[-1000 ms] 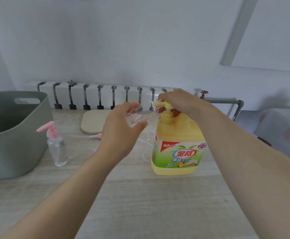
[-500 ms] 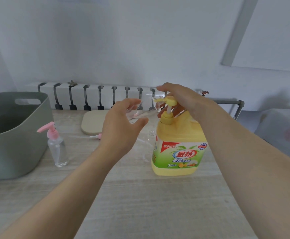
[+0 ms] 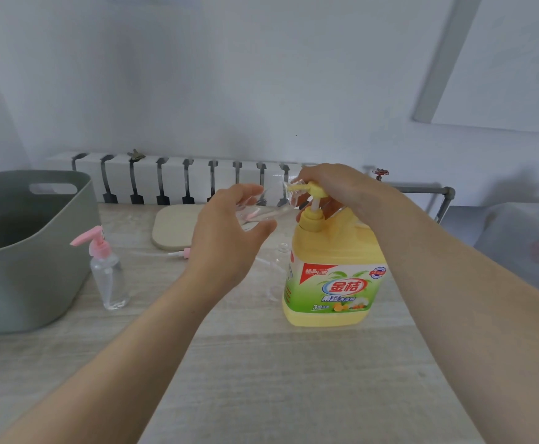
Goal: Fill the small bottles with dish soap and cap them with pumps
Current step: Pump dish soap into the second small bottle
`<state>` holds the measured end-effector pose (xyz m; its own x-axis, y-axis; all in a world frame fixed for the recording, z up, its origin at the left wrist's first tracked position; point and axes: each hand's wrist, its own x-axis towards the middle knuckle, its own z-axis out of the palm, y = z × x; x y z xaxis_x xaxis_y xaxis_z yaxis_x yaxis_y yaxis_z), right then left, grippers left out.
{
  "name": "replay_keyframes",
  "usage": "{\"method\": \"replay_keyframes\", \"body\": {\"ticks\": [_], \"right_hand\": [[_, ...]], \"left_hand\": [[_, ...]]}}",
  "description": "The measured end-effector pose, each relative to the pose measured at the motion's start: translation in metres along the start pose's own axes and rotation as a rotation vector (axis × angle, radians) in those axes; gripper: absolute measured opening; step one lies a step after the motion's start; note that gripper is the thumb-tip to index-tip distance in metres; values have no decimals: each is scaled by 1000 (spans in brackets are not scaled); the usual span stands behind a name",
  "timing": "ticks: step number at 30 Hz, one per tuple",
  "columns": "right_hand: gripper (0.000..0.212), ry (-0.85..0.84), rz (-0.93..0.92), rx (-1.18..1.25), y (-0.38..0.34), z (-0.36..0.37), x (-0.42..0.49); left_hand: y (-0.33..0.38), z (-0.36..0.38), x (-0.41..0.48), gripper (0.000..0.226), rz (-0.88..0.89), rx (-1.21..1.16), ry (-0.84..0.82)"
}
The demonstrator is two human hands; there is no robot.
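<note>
A large yellow dish soap jug (image 3: 334,277) with a green label stands on the table right of centre. My right hand (image 3: 335,185) rests on top of its yellow pump head (image 3: 308,189), fingers bent over it. My left hand (image 3: 226,238) grips a small clear bottle (image 3: 269,206), tilted with its mouth at the pump's spout. Another small clear bottle (image 3: 109,280) with a pink pump stands upright at the left. A third clear bottle (image 3: 277,267) without a cap stands behind my left hand. A loose pink pump (image 3: 178,253) with its tube lies on the table.
A grey-green plastic basket (image 3: 24,251) stands at the left edge of the table. A beige pad (image 3: 173,227) lies at the back, before a white radiator (image 3: 178,181). A metal pipe (image 3: 422,190) runs at the back right. The wooden table (image 3: 261,379) reaches toward me.
My right hand rose with the pump head half a second ago and has come partway down on it again. My left hand keeps the small bottle at the spout.
</note>
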<state>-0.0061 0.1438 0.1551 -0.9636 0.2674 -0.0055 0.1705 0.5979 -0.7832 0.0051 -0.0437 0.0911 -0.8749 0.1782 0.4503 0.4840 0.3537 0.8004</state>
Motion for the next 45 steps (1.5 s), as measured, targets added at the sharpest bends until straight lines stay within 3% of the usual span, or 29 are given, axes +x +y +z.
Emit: {"method": "replay_keyframes", "body": {"ticks": [12,19,30,45], "right_hand": [[62,40,28,-174,3,5,8],[27,-26,8,-44,3,2,2],[32,-13,-5,110,-3,-5,-11],[22,6,0,9,-1,1,-1]], "left_hand": [[-7,2,-2,48,-2,26,-37],[-4,2,-2,49,6,25,-28],[2,0,1,51,15,30,-22],[0,0,1,50,5,20,-15]]}}
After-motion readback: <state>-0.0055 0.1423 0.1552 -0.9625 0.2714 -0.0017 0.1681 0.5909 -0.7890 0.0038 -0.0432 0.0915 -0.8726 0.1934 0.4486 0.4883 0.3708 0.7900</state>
